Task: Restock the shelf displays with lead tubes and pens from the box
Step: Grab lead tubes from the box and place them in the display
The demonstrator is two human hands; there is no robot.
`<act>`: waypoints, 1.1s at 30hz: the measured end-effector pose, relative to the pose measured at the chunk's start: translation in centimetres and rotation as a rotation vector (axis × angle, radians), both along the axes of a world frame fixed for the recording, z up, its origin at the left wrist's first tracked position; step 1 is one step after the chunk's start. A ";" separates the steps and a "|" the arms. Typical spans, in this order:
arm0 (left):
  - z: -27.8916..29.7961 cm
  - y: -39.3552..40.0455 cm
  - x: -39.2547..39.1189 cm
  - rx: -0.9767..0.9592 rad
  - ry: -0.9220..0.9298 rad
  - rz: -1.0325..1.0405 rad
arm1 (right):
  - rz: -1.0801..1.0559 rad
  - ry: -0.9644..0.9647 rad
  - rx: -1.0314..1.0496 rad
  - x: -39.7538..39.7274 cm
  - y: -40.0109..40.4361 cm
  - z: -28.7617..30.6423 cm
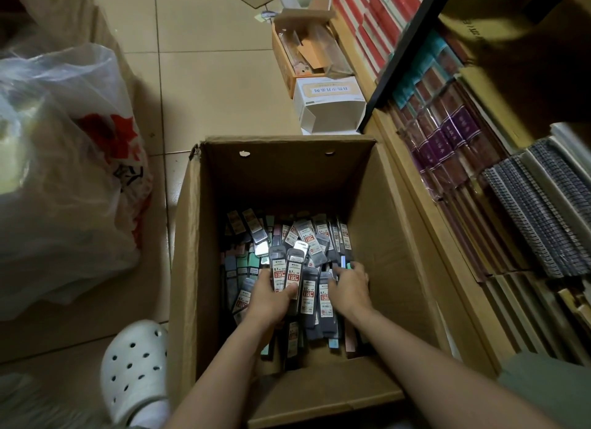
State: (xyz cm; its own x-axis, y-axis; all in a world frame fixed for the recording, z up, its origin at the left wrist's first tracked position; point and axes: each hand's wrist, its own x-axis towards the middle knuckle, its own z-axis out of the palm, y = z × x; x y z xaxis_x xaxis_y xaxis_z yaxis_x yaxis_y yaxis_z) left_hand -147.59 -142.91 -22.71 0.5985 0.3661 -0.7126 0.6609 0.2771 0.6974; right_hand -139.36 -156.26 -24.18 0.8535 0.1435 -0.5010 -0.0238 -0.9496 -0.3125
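A deep cardboard box [393, 243] stands open on the floor. Its bottom is covered with several flat lead tubes [316, 236] in dark, grey and green cases with white and red labels. Both my hands reach down into it. My left hand [268, 297] grips a small bunch of upright lead tubes [286, 268], thumb across their labels. My right hand [348, 289] lies just to the right, fingers curled over loose tubes in the pile; its grip is partly hidden.
Shelves [447, 147] packed with notebooks and spiral pads run along the right. Beyond the box sit a white carton [329, 105] and an open brown carton [303, 54]. A big plastic bag [64, 172] fills the left. My white clog [134, 368] stands by the box.
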 end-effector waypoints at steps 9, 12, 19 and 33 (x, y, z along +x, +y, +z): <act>0.4 0.1 0.0 -0.024 -0.016 0.036 | -0.101 -0.124 0.291 0.5 -0.3 2.3; 1.9 0.0 0.0 -0.037 -0.055 -0.001 | -0.135 -0.056 0.526 0.8 -0.3 4.7; 8.3 -0.8 0.8 -0.076 -0.261 -0.118 | -0.226 -0.008 0.726 1.6 -0.9 13.3; 25.3 -5.9 7.0 -0.244 -0.575 -0.559 | -0.091 -0.176 0.744 1.1 -10.8 33.9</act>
